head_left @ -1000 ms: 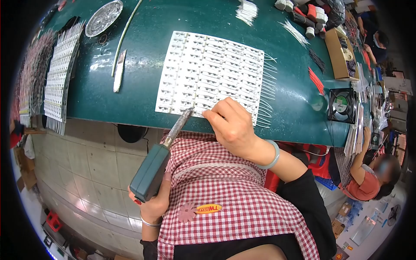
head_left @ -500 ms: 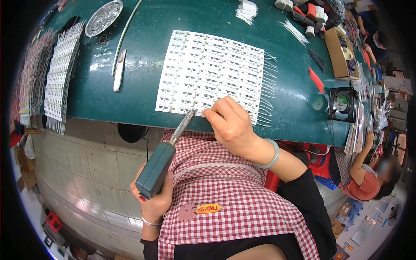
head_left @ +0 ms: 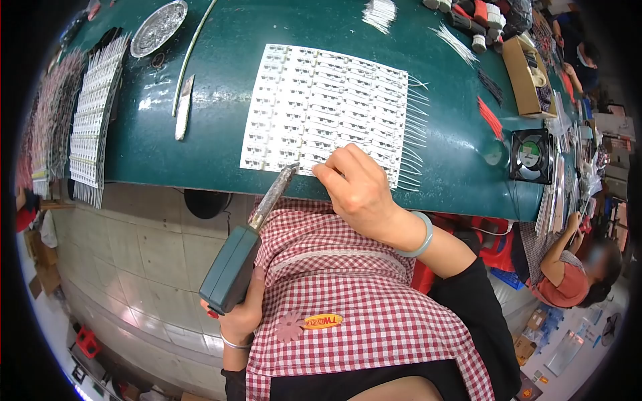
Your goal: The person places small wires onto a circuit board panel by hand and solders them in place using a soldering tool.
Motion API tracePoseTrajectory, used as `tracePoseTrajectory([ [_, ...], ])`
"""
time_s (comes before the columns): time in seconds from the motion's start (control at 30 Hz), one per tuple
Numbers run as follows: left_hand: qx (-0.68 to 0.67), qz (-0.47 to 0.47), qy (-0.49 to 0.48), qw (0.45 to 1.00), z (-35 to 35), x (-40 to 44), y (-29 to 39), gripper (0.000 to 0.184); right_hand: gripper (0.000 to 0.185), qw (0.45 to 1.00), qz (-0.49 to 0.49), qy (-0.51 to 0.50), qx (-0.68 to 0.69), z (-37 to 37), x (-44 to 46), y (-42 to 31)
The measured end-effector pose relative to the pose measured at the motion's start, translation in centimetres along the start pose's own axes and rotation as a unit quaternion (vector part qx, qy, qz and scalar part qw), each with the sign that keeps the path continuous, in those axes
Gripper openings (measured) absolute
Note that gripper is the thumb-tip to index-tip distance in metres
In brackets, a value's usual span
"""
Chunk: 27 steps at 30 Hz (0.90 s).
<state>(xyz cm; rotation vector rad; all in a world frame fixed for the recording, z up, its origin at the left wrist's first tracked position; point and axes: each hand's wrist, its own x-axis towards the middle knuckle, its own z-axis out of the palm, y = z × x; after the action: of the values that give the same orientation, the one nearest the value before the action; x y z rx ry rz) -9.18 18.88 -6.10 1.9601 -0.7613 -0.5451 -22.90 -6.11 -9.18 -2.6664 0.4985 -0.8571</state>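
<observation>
My left hand (head_left: 242,317) is wrapped round the dark green handle of a soldering gun (head_left: 231,267). The gun's metal tip points up and right, at the near edge of a white circuit board panel (head_left: 275,107). Rows of small dark parts and short white wires cover the panel, and thin wire ends stick out past its right edge. My right hand (head_left: 361,190) is closed in a pinch at the panel's near edge, just right of the tip. Whatever lies between its fingertips is too small to make out.
On the green table (head_left: 221,80) are a metal dish (head_left: 158,29), a knife-like blade (head_left: 184,110), stacked wired panels (head_left: 97,120), white wires (head_left: 380,15), red wires (head_left: 489,119), a cardboard box (head_left: 525,80) and a small fan (head_left: 530,157). A co-worker (head_left: 562,271) sits at the right.
The soldering gun's handle has swung a little left and down with my left hand, and its tip has shifted slightly left. My right hand has hardly moved.
</observation>
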Motion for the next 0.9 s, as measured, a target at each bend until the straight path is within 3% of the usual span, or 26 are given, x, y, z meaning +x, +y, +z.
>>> tracePoseTrajectory([
  [0.13, -0.008, 0.006, -0.007, 1.000, 0.2, 0.2, 0.2, 0.032, 0.021, 1.000, 0.002, 0.004, 0.005, 0.0, 0.1, 0.0],
  [0.23, 0.097, 0.113, 0.023, 0.989, 0.7, 1.0, 0.2, 0.019, 0.020, 1.000, 0.004, 0.003, 0.007, 0.0, 0.1, 0.0],
  [0.63, 0.041, 0.086, -0.014, 0.995, 0.9, 2.3, 0.8, 0.022, 0.021, 1.000, 0.008, -0.004, 0.006, 0.1, 0.3, 0.0],
  [0.9, 0.006, -0.004, -0.017, 1.000, 0.3, 0.6, -0.4, 0.027, 0.020, 1.000, 0.006, -0.006, -0.001, 0.3, 0.2, 0.1],
])
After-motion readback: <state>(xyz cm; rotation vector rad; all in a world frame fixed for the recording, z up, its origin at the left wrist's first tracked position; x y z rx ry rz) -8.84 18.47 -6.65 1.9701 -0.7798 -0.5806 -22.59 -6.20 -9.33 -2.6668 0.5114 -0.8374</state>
